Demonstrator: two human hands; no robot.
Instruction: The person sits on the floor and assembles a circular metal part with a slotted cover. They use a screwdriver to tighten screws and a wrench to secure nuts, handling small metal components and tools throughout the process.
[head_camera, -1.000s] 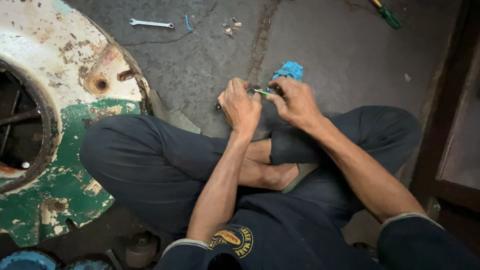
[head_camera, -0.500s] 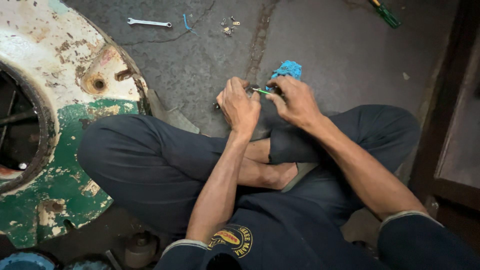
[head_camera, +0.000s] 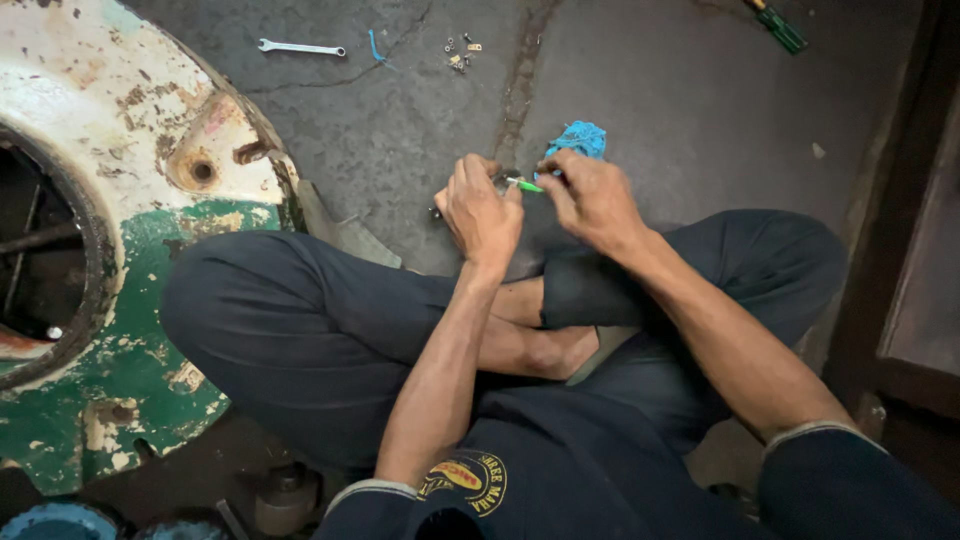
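Both hands have barely shifted over the last second: the left hand stays closed on what seems a small metal part, the right hand pinching a green wire just beside the blue rag, so the work looks unfinished

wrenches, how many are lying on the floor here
1: a silver wrench lies on the concrete at the top left, beyond the rusty white and green housing. Others may be hidden out of frame.
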